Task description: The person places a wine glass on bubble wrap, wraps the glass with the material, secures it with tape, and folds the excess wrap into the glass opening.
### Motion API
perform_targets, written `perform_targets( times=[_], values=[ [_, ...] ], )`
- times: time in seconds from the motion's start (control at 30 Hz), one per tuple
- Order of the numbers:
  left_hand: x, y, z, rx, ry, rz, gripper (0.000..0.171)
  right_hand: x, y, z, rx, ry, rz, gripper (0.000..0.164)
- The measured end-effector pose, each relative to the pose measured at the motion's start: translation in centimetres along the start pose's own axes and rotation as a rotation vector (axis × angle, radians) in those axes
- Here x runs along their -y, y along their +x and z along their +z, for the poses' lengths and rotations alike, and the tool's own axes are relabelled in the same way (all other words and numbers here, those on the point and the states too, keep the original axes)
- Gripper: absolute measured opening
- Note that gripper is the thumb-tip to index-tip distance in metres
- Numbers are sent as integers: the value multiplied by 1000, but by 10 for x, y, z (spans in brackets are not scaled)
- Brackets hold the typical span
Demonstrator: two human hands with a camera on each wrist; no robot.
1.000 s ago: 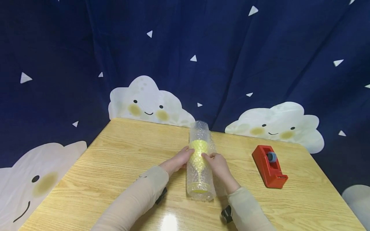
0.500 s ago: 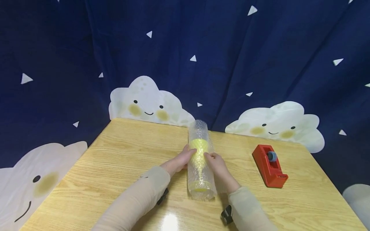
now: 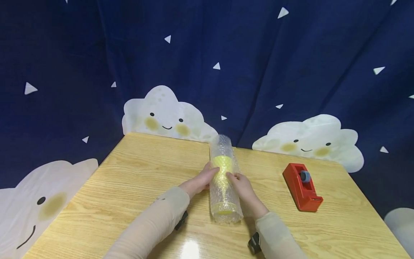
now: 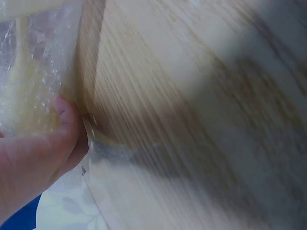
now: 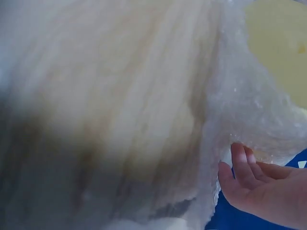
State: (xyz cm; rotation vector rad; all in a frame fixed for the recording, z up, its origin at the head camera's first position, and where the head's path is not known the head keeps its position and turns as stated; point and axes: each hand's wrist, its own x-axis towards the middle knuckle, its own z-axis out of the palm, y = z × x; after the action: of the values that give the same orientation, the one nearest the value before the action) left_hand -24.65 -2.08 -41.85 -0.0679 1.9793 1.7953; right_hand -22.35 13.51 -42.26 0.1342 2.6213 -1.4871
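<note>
A roll of bubble wrap (image 3: 221, 144) lies lengthwise on the table, wound around a yellow goblet-shaped thing (image 3: 224, 163) with a wide top, narrow stem and round base. My left hand (image 3: 202, 178) grips the roll from the left, thumb on top; its other fingers are mostly hidden. From the right, my right hand (image 3: 244, 189) holds the wrap with its thumb on top. In the left wrist view the left hand (image 4: 53, 143) sits against the wrap (image 4: 64, 52). In the right wrist view, bent fingertips of the right hand (image 5: 261, 189) are at the wrap's edge (image 5: 235, 91).
A red tape dispenser (image 3: 299, 187) with a blue roll of tape (image 3: 304, 176) stands to the right on the wooden table (image 3: 155, 154). Behind the table hangs a dark blue curtain (image 3: 194, 54) with white clouds and triangles. A loose wrap edge shows right of the roll.
The roll shifted very slightly to the right at its near end and both hands moved a little with it. The tape dispenser has not moved on the table.
</note>
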Motion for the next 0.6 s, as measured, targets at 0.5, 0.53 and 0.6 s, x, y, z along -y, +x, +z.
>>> perform_targets(
  times=[0.5,0.53,0.6],
  values=[
    [0,-5,1,29,110,5,57,-5,2,-7,-18,82,73,64],
    [0,-4,1,27,110,3,57,-6,2,-8,-12,89,74,64],
    [0,-4,3,22,101,-6,57,-7,3,-10,5,108,73,63]
  ],
)
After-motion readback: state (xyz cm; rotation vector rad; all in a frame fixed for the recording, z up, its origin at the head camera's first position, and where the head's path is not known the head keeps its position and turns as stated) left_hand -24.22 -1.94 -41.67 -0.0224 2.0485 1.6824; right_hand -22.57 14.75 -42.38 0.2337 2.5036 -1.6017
